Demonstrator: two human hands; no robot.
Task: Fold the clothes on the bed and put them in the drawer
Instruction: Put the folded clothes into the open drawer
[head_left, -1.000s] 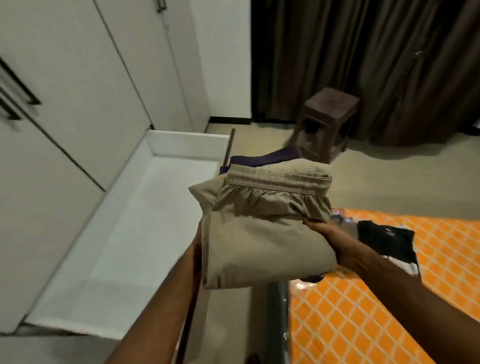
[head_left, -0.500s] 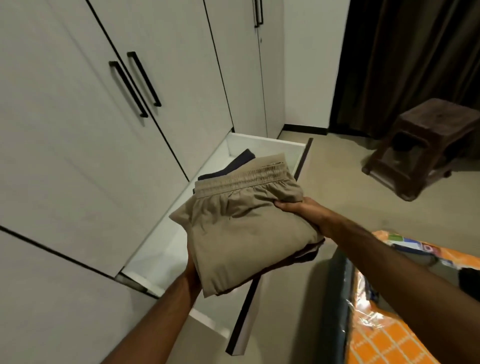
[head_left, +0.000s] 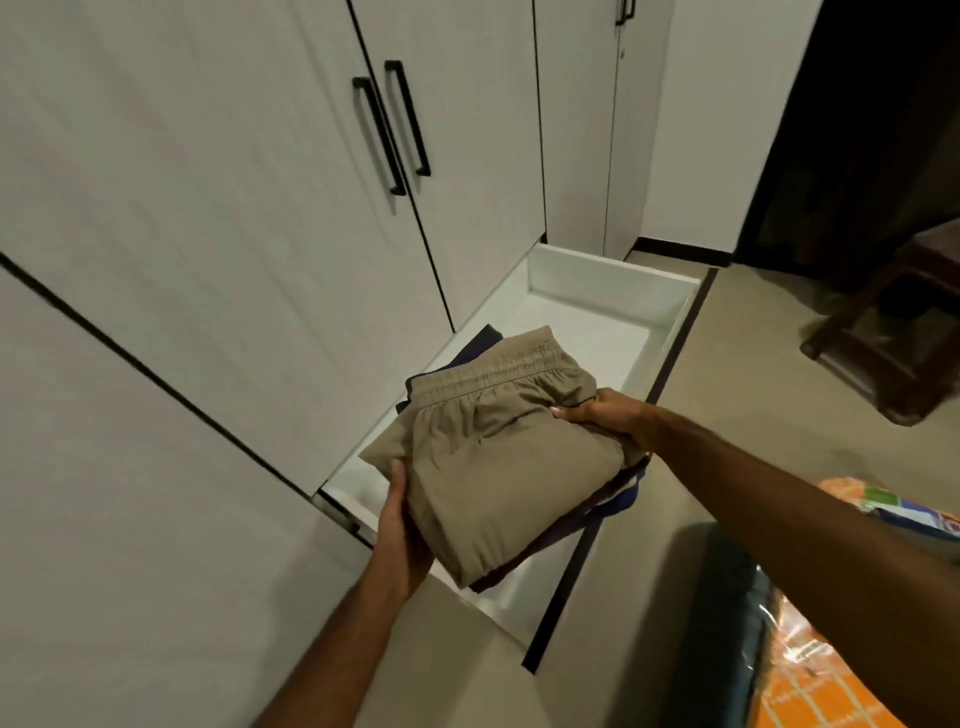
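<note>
Both hands hold a folded clothes stack (head_left: 498, 467) over the open drawer (head_left: 613, 291).
Left hand (head_left: 402, 540) grips its lower-left edge; right hand (head_left: 605, 418) pinches its right side, mid-frame.

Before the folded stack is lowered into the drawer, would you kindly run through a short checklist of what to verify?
1. Drawer pulled open: ok.
2. Drawer floor bare at the far end: ok; under the stack, cannot tell.
3. Left hand grip on the stack's near corner: ok.
4. Right hand grip on the far side: ok.
5. Khaki shorts folded flat on top: ok.
6. Dark clothes beneath aligned: not ok, edges stick out.
</note>
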